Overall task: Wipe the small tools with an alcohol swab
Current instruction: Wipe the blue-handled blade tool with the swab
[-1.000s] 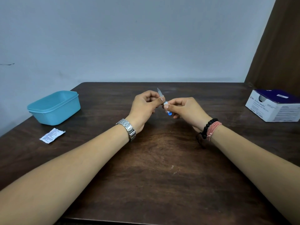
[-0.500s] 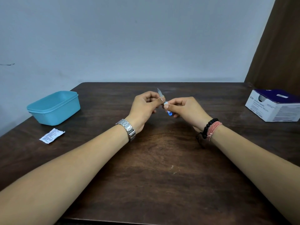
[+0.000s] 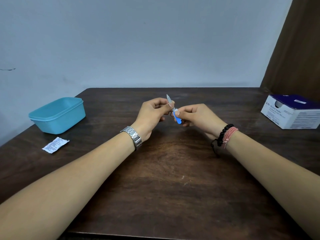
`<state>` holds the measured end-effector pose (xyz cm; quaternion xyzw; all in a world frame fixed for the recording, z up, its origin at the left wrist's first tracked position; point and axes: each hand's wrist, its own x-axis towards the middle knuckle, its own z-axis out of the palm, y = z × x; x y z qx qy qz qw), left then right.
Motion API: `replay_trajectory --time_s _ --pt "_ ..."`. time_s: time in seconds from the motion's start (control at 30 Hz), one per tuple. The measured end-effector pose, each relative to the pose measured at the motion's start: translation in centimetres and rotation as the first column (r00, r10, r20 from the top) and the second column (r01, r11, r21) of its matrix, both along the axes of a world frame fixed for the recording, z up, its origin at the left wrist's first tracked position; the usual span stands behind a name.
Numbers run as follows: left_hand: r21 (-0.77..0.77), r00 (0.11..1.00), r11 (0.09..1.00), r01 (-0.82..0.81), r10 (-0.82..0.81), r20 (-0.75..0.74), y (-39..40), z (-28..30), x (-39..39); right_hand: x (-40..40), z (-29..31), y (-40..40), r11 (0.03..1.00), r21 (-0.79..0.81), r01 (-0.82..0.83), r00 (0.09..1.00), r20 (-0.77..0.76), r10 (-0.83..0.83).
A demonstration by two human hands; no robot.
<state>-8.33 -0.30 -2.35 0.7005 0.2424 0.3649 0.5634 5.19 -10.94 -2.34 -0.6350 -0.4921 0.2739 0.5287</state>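
Note:
A small tool (image 3: 178,120) with a thin metal blade and a blue handle is held above the middle of the table, its pointed tip up and away from me. My left hand (image 3: 150,115) pinches the blade between thumb and fingers. My right hand (image 3: 197,116) pinches a small white alcohol swab (image 3: 176,110) against the tool where the blade meets the blue handle. Most of the swab is hidden under my right thumb and fingers.
A light blue plastic tub (image 3: 57,115) stands at the left of the dark wooden table (image 3: 164,179), with a torn white swab wrapper (image 3: 55,144) lying in front of it. A white and blue box of alcohol swabs (image 3: 292,111) sits at the far right edge.

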Motion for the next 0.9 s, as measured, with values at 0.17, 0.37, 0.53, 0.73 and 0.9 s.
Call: replay_trajectory --time_s 0.17,0.37,0.53,0.73,0.9 --pt "0.012 1.000 1.000 0.016 -0.016 0.015 -0.18 -0.05 0.14 0.32 -0.23 0.17 0.999 -0.039 -0.014 0.995 -0.099 0.010" --pt "0.039 1.000 0.999 0.024 -0.024 0.018 -0.15 -0.08 0.11 0.28 -0.09 -0.03 0.989 -0.077 -0.123 0.985 -0.130 0.113" --pt "0.069 1.000 0.998 0.013 -0.013 0.013 -0.13 -0.08 0.18 0.23 -0.10 -0.11 0.995 -0.072 -0.076 0.995 -0.077 0.070" --pt "0.079 1.000 0.997 0.011 -0.012 0.021 -0.33 -0.01 0.11 0.15 -0.06 -0.11 0.994 -0.074 -0.082 0.996 -0.052 0.078" --pt "0.080 0.999 0.997 -0.014 0.012 0.030 -0.40 0.06 0.00 0.03 0.10 -0.15 0.990 -0.083 -0.113 0.991 -0.075 0.107"
